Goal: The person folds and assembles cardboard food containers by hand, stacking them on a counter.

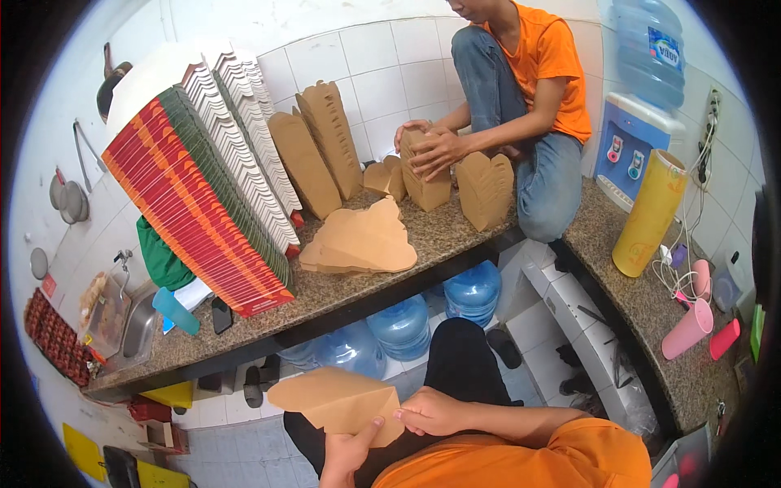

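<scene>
A brown kraft cardboard food box (338, 398), partly folded, is held above my lap. My left hand (351, 451) grips its lower edge, the thumb lying on the near face. With closed fingers, my right hand (431, 411) pinches the box's right end. Beyond it, flat brown box blanks (362, 240) lie in a pile on the granite counter (325, 291). Further back, nested box stacks (305, 163) stand upright against the tiled wall. A person in an orange shirt (561, 49) sits on the counter with both hands around another brown stack (427, 183).
Tall stacks of red and green printed boxes (203, 211) lean at the left. A blue cup (175, 311) and a phone (221, 315) lie near the counter edge. Water jugs (399, 325) stand beneath. At right are a water dispenser (630, 146), a yellow roll (649, 215) and pink cups (687, 329).
</scene>
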Demonstrator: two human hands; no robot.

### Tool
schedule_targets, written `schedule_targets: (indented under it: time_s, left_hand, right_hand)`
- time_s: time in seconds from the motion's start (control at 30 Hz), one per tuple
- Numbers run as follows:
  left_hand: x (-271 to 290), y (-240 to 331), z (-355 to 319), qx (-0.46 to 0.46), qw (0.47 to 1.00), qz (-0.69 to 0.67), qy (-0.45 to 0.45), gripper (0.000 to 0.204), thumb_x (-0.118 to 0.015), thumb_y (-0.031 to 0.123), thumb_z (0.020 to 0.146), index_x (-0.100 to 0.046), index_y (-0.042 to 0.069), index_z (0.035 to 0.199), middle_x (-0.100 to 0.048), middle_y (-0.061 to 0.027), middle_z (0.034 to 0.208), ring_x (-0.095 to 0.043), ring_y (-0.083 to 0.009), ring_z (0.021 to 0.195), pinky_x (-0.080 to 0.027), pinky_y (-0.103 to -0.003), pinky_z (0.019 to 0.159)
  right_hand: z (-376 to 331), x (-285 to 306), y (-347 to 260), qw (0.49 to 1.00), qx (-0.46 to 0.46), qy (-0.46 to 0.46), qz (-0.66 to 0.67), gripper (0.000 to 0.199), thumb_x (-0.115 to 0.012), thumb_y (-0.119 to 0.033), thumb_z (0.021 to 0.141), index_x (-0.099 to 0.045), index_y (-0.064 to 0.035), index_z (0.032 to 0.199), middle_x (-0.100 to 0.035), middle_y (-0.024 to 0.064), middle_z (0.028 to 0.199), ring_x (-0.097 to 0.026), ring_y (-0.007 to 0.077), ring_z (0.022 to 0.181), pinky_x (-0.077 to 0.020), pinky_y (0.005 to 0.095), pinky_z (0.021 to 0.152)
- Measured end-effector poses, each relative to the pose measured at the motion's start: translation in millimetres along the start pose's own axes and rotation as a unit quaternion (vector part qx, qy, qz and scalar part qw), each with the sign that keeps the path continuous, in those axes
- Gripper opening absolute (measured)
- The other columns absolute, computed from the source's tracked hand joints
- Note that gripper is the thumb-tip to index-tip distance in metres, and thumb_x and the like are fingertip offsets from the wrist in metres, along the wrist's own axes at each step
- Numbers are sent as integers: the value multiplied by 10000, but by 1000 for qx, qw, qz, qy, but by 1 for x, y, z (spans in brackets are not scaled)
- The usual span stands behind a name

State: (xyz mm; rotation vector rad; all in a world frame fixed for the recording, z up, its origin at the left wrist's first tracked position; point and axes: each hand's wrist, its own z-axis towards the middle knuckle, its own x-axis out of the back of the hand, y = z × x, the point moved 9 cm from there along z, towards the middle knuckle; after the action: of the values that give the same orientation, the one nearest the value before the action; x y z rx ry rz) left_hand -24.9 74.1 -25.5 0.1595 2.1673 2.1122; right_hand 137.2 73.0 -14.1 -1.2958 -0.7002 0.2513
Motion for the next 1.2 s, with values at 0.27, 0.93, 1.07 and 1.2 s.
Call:
schedule_targets:
  time_s: [0.27, 0.93, 1.07, 1.2]
  left_hand:
    - [-8, 3, 7, -20, 985, 135, -109, 424, -736, 45, 845, -658, 6, 1260, -740, -137, 1124, -721, -227, 1044, -566, -371, 908]
    - [-9, -3, -10, 73, 978, -119, -152, 337, -779, -53, 873, -700, -22, 1199, -740, -35, 1092, -668, -103, 996, -535, -286, 896]
    - [-10, 5, -23, 88, 953, -49, -286, 298, -742, -58, 909, -693, -26, 1201, -740, -33, 1093, -659, -90, 1010, -532, -272, 894]
    - [-22, 15, -37, 102, 936, -3, -336, 248, -718, -11, 952, -690, -23, 1198, -737, -34, 1104, -662, -105, 1021, -530, -282, 916]
  right_hand:
    - [-16, 46, -90, 911, 211, 266, -233, 307, -674, -316, 1008, -719, -33, 1117, -743, 139, 1077, -719, 284, 996, -546, 382, 865]
    - [-18, 30, -62, 954, 167, 248, -2, 87, -778, -38, 884, -727, -22, 952, -607, 77, 865, -617, 204, 742, -481, 344, 632]
    - [-32, 3, -97, 910, 370, 118, -142, 129, -678, -40, 834, -676, -48, 964, -510, 96, 860, -579, 301, 681, -472, 399, 579]
    - [-37, -6, -103, 918, 373, 11, -136, 94, -707, -64, 855, -627, -14, 853, -511, 101, 864, -569, 296, 668, -464, 400, 579]
